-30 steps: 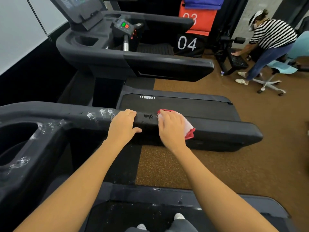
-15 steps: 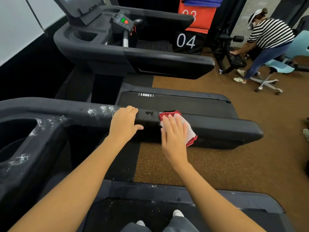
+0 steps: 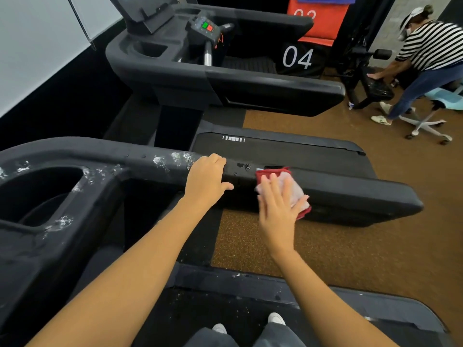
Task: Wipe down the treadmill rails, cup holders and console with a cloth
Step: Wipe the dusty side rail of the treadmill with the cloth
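Pressing the cloth [image 3: 292, 189] flat against the near face of the rail [image 3: 350, 194] with the right hand [image 3: 278, 209]: fingers straight and spread, nothing curled, nothing pinched. Resting on top of the same rail with the left hand [image 3: 205, 181], just left of the cloth, fingers close together and bent over the far edge, thumb stuck out along the near side, holding nothing else. Reading the rail by its long axis: left to right across the view, from the cup holder [image 3: 42, 194] at far left out to the blunt free end at right. Reading the dirt along that same line: white smears [image 3: 170, 157] on the rail top directly left of the left hand, more of them round the cup holder rim, and a small wet patch [image 3: 244, 166] between the two hands. Leftward from the cloth, then, and along the rail instead of across it. Probably calls for a sweep toward the cup holder, with the left hand lifted clear first, being parked squarely between cloth and smears. Nearer the smears on the left side, yet without a cloth there, so likely best done with the right. Right of the cloth, no spots to be made out on the rail.
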Demonstrator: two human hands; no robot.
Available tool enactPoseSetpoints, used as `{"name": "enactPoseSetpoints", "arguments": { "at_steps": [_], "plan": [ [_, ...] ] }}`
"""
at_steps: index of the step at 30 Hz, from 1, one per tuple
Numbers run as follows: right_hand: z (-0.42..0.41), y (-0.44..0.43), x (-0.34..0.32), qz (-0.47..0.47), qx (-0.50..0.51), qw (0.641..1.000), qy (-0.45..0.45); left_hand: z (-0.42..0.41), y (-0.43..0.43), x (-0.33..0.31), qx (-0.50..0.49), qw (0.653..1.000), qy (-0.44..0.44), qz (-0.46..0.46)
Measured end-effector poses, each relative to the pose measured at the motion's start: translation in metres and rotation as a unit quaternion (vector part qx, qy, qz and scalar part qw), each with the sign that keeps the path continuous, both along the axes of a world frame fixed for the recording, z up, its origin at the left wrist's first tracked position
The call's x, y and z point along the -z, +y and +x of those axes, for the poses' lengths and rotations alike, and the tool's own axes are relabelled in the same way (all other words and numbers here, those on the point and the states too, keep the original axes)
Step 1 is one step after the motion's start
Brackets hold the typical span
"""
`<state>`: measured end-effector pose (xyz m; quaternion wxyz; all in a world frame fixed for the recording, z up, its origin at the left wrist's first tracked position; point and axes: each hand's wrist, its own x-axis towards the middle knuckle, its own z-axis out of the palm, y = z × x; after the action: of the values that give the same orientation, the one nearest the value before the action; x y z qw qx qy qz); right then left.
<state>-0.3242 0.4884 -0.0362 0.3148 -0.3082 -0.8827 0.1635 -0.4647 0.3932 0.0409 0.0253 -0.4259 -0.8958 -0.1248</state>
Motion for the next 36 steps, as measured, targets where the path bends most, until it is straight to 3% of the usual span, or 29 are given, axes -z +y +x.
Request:
{"name": "enactPoseSetpoints", "arguments": {
  "at_steps": [5,10,15,18,23,30,36],
  "plan": [
    [0.014,0.018,0.006,0.066,-0.009,0.998,-0.021,0.000,-0.002,-0.001,0.007,1.000,0.005,0.001],
    [0.024,0.027,0.005,0.000,0.063,0.997,0.037,0.000,-0.002,-0.001,0.007,1.000,0.000,0.009],
    [0.001,0.008,0.008,0.084,-0.061,0.994,-0.029,-0.001,-0.001,0.001,0.006,1.000,-0.003,0.013],
    [0.004,0.019,0.001,0.108,-0.075,0.990,-0.052,-0.003,-0.003,0.002,0.009,1.000,-0.005,0.013],
    [0.012,0.039,-0.015,0.017,0.050,0.999,0.012,-0.003,-0.004,0.004,0.013,1.000,-0.008,0.021],
    [-0.019,0.025,-0.027,0.062,-0.106,0.992,-0.041,-0.005,-0.003,0.005,0.011,1.000,-0.008,0.024],
    [-0.056,0.033,-0.062,-0.037,-0.098,0.988,-0.110,-0.005,-0.002,0.006,0.009,0.999,-0.012,0.041]
  ]
}}
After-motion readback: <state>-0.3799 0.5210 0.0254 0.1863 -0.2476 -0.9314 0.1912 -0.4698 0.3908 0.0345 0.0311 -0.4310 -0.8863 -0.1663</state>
